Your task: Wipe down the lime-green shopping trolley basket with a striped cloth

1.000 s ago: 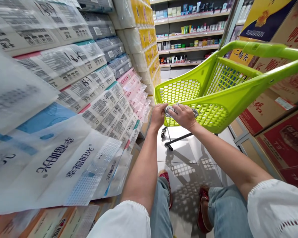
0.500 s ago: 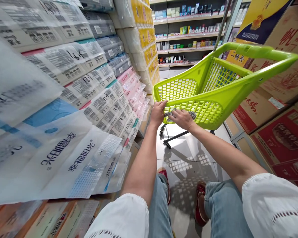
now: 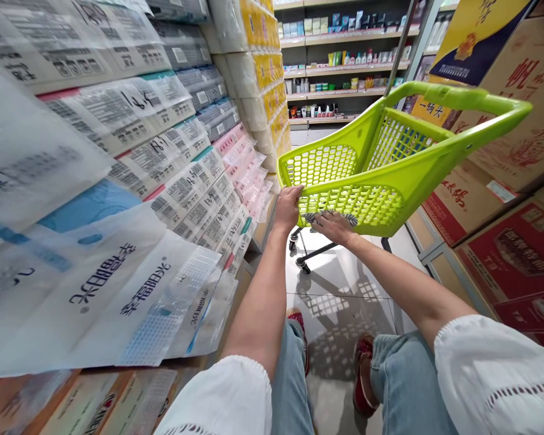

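A lime green plastic shopping cart (image 3: 417, 169) stands in the aisle ahead of me, tilted, with a perforated basket. My left hand (image 3: 289, 208) grips the near corner of the basket's rim, fingers curled over it. My right hand (image 3: 332, 226) presses a grey and white patterned cloth (image 3: 351, 218) against the lower outside of the basket wall, fingers closed on the cloth. My legs in blue jeans and red shoes show below.
Stacked packs of tissue and toilet paper (image 3: 163, 169) fill the shelving close on my left. Cardboard boxes (image 3: 517, 241) are piled on the right. Far shelves (image 3: 344, 60) with small bottles cross the aisle's end. The glossy tiled floor (image 3: 344, 290) runs between.
My right hand has slid the cloth down from the basket's rim to the lower wall. My left hand has stayed on the rim. The cart has shifted slightly left and away.
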A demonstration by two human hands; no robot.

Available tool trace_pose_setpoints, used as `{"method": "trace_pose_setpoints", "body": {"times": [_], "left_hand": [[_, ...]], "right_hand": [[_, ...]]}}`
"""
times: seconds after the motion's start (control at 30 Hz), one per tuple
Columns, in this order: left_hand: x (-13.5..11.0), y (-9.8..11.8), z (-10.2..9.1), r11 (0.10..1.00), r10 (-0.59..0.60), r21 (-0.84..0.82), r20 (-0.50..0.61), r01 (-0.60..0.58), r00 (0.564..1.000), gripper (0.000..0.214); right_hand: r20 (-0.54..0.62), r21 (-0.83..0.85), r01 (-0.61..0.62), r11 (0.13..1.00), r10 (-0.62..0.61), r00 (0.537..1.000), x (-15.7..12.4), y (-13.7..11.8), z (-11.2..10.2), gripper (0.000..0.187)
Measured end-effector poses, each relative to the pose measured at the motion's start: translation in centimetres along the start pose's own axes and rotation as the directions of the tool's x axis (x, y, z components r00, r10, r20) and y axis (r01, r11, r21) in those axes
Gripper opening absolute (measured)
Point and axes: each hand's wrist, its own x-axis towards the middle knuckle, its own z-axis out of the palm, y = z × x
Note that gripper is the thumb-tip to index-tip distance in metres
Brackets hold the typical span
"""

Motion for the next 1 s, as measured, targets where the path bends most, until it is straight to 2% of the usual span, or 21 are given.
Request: {"method": "trace_pose_setpoints", "body": {"times": [0.1,0.27,0.37,0.43,0.53,0.7,0.83,0.93,1.0], "left_hand": [[0.1,0.5,-0.5,0.999,-0.018,0.028,0.022,0.018,1.0,0.034],[1.0,3.2,-1.2,0.978,-0.028,0.207,0.029,0.022,0.999,0.031],[2.3,5.0,-0.2,0.975,0.004,0.223,0.034,-0.012,0.999,0.031],[3.4,5.8,0.9,0.977,-0.063,0.207,0.054,0.051,0.997,0.028],[4.6,6.1,2.1,0.966,-0.177,0.204,0.079,0.158,0.981,0.027],[5.1,5.6,2.1,0.988,-0.122,0.113,0.119,0.109,0.985,0.035],[5.1,5.4,2.2,0.99,-0.108,0.105,0.136,0.094,0.985,0.035],[5.1,5.2,2.6,0.991,-0.08,0.114,0.129,0.065,0.988,0.032],[5.1,4.9,2.7,0.993,-0.058,0.113,0.123,0.044,0.991,0.032]], "right_hand": [[0.015,-0.003,-0.009,1.0,0.009,1.0,-0.4,0.7,-0.2,0.027],[-0.163,-0.089,-0.127,0.988,0.111,0.98,1.3,3.3,-3.7,0.029],[-0.281,-0.11,-0.23,0.967,0.192,0.94,1.9,4.9,-5.8,0.028],[-0.322,-0.106,-0.279,0.955,0.232,0.918,2.0,5.6,-6.4,0.029],[-0.327,-0.092,-0.307,0.947,0.262,0.908,1.8,5.9,-5.5,0.029],[-0.223,-0.067,-0.259,0.963,0.239,0.945,0.6,4.9,-1.5,0.03],[-0.121,-0.053,-0.195,0.979,0.187,0.975,-1.3,3.6,1.2,0.03],[-0.04,-0.042,-0.105,0.994,0.104,0.994,-2.7,3.2,1.8,0.028],[-0.023,-0.041,-0.089,0.995,0.088,0.996,-3.0,3.4,1.3,0.027]]}}
